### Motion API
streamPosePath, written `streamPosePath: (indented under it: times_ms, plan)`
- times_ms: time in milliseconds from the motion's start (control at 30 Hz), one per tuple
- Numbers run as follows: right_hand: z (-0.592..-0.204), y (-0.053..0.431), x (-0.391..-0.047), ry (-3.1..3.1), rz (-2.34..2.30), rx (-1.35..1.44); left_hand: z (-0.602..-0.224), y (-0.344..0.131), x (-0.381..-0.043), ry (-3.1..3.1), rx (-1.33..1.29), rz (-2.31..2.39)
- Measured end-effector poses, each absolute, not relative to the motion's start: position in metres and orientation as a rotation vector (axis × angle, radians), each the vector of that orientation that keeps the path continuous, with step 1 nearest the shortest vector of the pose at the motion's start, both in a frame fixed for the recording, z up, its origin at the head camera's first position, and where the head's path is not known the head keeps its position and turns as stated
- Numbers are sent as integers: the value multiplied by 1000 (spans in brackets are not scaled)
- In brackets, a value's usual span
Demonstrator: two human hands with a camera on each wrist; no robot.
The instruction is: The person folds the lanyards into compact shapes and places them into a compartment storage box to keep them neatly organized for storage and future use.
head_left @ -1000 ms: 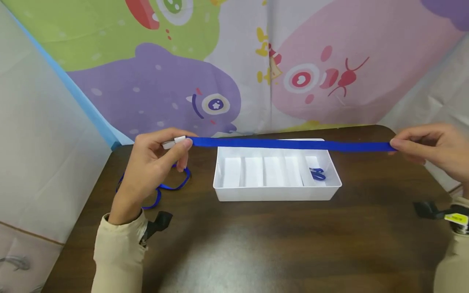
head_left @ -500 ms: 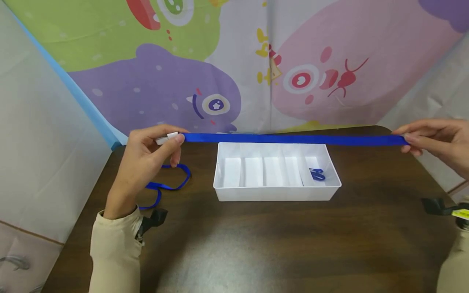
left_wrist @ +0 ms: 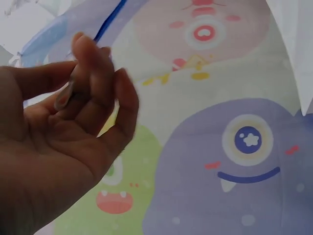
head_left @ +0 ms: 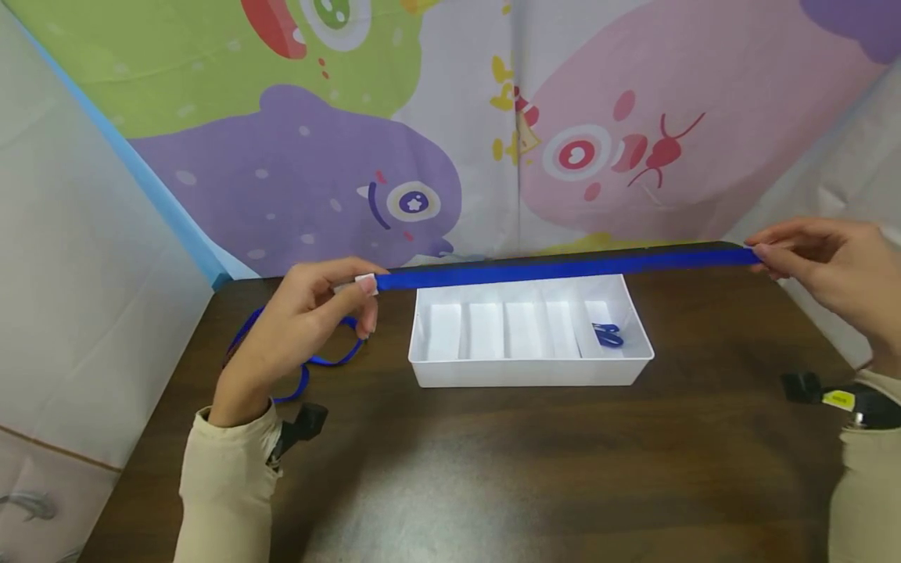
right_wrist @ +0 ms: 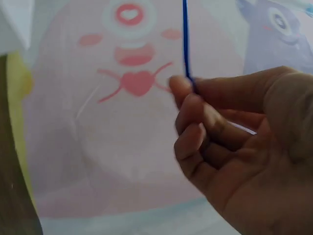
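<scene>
A flat blue strap [head_left: 563, 268] stretches taut between both hands, its right end higher than its left in the head view. My left hand [head_left: 296, 320] pinches it between thumb and fingers beside a white end piece [head_left: 367, 283], partly hidden by the fingers. At the other end, the thumb and fingertips of my right hand [head_left: 838, 274] pinch the strap. The right wrist view shows the strap edge-on [right_wrist: 186, 39] rising from the pinch. Below the strap, a white divided tray [head_left: 528, 374] holds a small folded dark blue band [head_left: 608, 335] in its rightmost compartment.
Loops of thin blue strap [head_left: 336, 361] lie on the dark wooden table [head_left: 493, 469] left of the tray, partly behind the left hand. A cartoon-printed cloth [head_left: 352, 156] hangs behind the table, with pale sheets on both sides.
Both hands shift outward and then back inward, keeping the strap stretched. Its left end has now dropped a little and its right end has risen. The tray has stayed put.
</scene>
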State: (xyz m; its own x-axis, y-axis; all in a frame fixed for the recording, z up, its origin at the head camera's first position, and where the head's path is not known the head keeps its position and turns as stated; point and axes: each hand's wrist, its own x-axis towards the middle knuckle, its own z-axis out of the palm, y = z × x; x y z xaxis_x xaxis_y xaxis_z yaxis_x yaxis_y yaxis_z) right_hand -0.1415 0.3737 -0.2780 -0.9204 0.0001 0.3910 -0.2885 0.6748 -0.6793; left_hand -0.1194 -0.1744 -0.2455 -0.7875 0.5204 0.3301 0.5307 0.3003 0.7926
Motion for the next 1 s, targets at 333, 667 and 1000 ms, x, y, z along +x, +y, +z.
streamPosePath:
  times_ms: [333, 667, 1000]
  plan:
    - [-297, 378, -157, -2913, 816, 324, -254, -164, -123, -2760, -1000, -1334]
    - [-290, 374, -152, -2899, 826, 370, -253, -165, -122, -2666, -929, -1363]
    - [-278, 366, -142, -2856, 768, 316, -243, -173, -113, -2321, -1117, -1957]
